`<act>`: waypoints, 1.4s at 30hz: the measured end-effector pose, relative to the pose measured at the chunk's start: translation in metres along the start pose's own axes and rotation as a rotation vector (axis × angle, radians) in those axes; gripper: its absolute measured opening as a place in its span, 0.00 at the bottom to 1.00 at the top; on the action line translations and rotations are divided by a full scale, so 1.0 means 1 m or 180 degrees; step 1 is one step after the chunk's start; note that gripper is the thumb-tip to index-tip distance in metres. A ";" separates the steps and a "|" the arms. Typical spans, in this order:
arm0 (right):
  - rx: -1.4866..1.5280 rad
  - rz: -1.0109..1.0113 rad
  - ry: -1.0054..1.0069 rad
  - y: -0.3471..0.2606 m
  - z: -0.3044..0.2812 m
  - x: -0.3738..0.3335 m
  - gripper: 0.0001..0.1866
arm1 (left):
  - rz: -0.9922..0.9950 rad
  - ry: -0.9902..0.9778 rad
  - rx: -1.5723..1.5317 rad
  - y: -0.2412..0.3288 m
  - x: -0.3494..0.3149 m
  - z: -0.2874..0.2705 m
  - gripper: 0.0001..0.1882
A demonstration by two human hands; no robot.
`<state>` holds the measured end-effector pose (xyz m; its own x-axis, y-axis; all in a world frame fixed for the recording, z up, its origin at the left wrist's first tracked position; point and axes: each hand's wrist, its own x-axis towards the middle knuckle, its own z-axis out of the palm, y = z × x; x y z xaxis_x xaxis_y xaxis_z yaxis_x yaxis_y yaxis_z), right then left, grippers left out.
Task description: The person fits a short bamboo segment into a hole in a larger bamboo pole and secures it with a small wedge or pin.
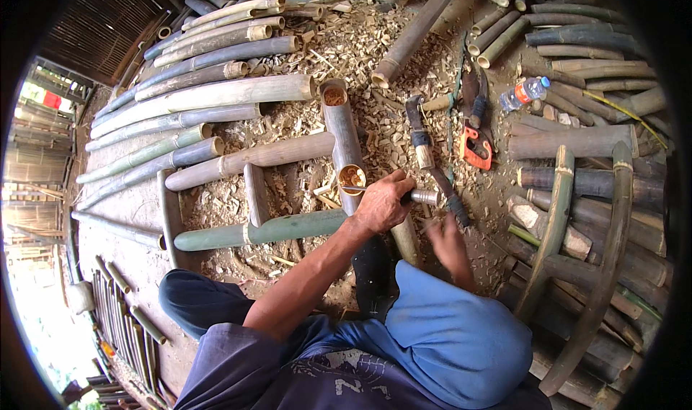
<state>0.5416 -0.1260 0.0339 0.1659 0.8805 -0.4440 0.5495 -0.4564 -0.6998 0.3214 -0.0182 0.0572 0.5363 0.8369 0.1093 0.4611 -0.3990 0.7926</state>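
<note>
My left hand (386, 205) is closed around a chisel (427, 197) with a dark handle and a metal-capped end. Its narrow blade points left, over a round hole cut in an upright bamboo post (346, 132). Pale chips lie inside that hole, and a second hole with brown inside opens at the post's far end. Below and right of the chisel's end, my right hand (448, 243) is smeared by motion, so its fingers are unclear. A brown bamboo rail (252, 161) and a green bamboo rail (267, 230) run left from the post to a crosspiece (171, 212).
Wood chips (360, 42) litter the ground. Right of the post lie a hatchet-like tool with a wrapped handle (419, 132), an orange-handled saw (476, 149) and a plastic bottle (525, 93). Bamboo poles (209, 93) lie at left; a joined bamboo frame (555, 230) rests on stacked pieces at right.
</note>
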 end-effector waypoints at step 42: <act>-0.0112 -0.1967 0.0666 -0.114 0.001 -0.015 0.50 | -0.0577 0.0494 -0.0503 -0.027 0.011 -0.016 0.14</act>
<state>0.4757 -0.0875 0.1193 -0.0351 0.9873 0.1550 0.6207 0.1431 -0.7708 0.3030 0.0076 0.0468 0.3350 0.9415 0.0380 0.4172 -0.1844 0.8899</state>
